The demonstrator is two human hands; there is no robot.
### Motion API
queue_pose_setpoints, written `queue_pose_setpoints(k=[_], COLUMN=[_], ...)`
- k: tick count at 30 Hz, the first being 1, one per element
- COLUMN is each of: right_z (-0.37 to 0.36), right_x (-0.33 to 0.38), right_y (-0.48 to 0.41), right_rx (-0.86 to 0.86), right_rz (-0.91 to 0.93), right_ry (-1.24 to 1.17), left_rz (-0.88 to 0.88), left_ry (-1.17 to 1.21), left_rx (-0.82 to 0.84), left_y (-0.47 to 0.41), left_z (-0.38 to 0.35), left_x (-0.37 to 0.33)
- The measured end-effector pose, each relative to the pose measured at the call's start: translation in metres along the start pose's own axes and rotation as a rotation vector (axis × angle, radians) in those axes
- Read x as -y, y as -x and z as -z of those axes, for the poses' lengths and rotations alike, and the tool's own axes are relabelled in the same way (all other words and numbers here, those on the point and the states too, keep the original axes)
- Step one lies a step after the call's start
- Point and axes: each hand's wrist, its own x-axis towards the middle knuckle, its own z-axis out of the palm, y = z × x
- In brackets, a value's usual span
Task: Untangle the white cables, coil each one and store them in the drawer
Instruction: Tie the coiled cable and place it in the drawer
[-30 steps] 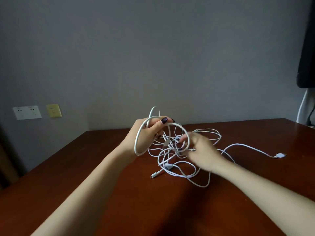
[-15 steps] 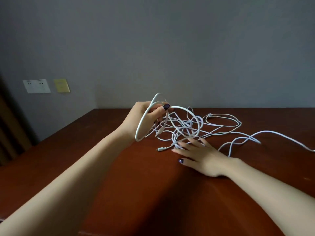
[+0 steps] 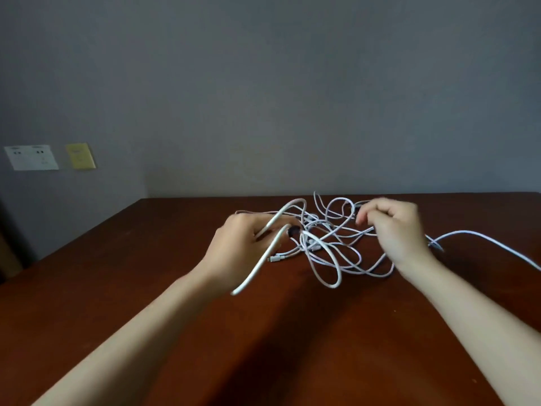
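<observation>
**Entry: both hands in the tangle, on the table**

Left hand: fingers curled round a loop of the thick cable. The loop arcs up over my knuckles. Its near side runs down past my wrist and ends in the air above the table.

Right hand: raised at the far right side of the tangle, fingers curled in. It pinches a thin strand between thumb and fingertips. The hand is blurred, so I cannot tell the exact point of contact.

White cables: still knotted together, lying in a loose heap on the dark wooden table between my two hands. Several loops overlap. A small connector lies just beside my left hand. One long strand leaves the heap behind my right wrist and runs off toward the right edge of view.

Background: grey wall, with a white socket plate and a yellow plate just beside it, at far left.
</observation>
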Motion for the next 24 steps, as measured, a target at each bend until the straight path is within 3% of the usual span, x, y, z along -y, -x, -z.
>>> queue_pose_setpoints(k=[2,6,9,18,20,24], right_z=[0.004,-0.001,-0.008,0.002,0.0,-0.005], right_x=[0.021,0.037,0.033,0.028,0.028,0.03], right_y=[-0.001,0.012,0.021,0.04,0.045,0.05], right_rx=[0.039,0.315,0.35,0.362,0.371,0.547], right_rz=[0.003,-0.036,0.041,0.206,0.191,0.072], right_ry=[-0.086,-0.238,-0.059,0.536,0.558,0.379], left_rz=[-0.12,-0.406,-0.485,-0.24,-0.205,-0.2], left_ry=[-0.069,-0.368,-0.314,-0.136,-0.092,-0.019], left_rx=[-0.1,-0.326,-0.357,-0.179,-0.149,-0.11], left_y=[0.007,0.012,0.017,0.027,0.028,0.033], left_z=[-0.008,-0.034,-0.052,-0.064,-0.063,-0.059], left_x=[-0.008,-0.015,-0.009,-0.009,-0.011,-0.009])
